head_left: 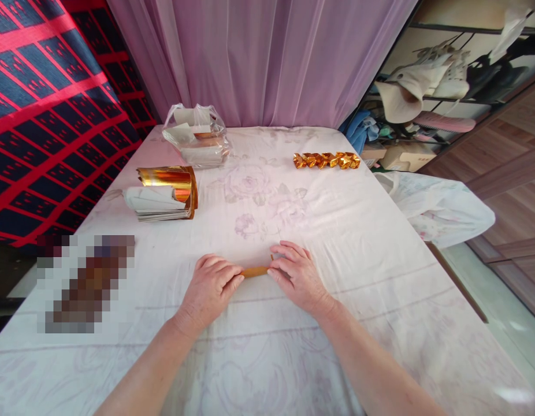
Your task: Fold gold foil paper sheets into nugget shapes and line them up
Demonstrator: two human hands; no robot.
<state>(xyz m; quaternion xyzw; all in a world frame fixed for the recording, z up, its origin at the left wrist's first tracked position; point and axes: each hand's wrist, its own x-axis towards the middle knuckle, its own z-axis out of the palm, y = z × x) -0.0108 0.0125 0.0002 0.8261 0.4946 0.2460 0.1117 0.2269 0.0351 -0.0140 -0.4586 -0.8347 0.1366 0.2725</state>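
A narrow folded strip of gold paper (255, 271) lies on the white flowered cloth (363, 231) near the front middle. My left hand (212, 286) pinches its left end and my right hand (296, 274) pinches its right end, both resting on the cloth. Only the short middle of the strip shows between my fingers. A row of folded gold paper pieces (327, 160) lies farther back to the right. At the back left a stack of gold-faced paper sheets (163, 193) sits with its top sheets curled up.
A clear plastic bag with more paper (198, 138) stands at the back left. A blurred patch (88, 283) lies at the front left. A pink curtain (259, 58) hangs behind the table; shelves with hats and clothes (427, 86) stand right.
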